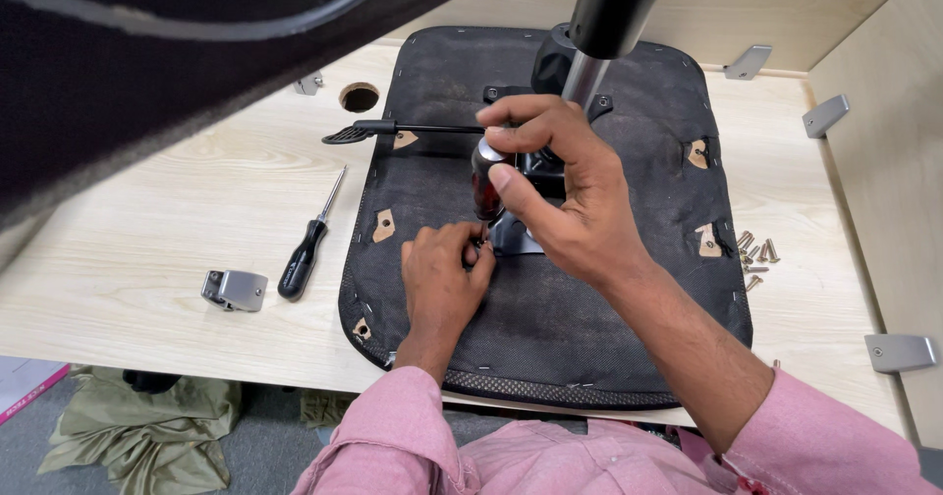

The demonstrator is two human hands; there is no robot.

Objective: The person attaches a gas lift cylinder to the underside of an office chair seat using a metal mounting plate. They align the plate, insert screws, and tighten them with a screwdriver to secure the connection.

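**Two hands at the underside of a chair seat**

The right hand (555, 186) arches from the lower right, wrist raised, fingers curled tight around the dark red, glossy handle of a screwdriver (484, 183) held upright over the black metal mounting plate (516, 232). The left hand (442, 274) lies low on the seat, fingertips pressed together at the tool's tip, pinching something too small to tell. The upturned chair seat (550, 289), covered in coarse black fabric with stapled edges, rests on the pale wooden bench (147, 249). A second black-handled screwdriver (306, 249) and a grey metal bracket (235, 290) lie to the left; loose brass-coloured screws (756, 254) sit at the right.
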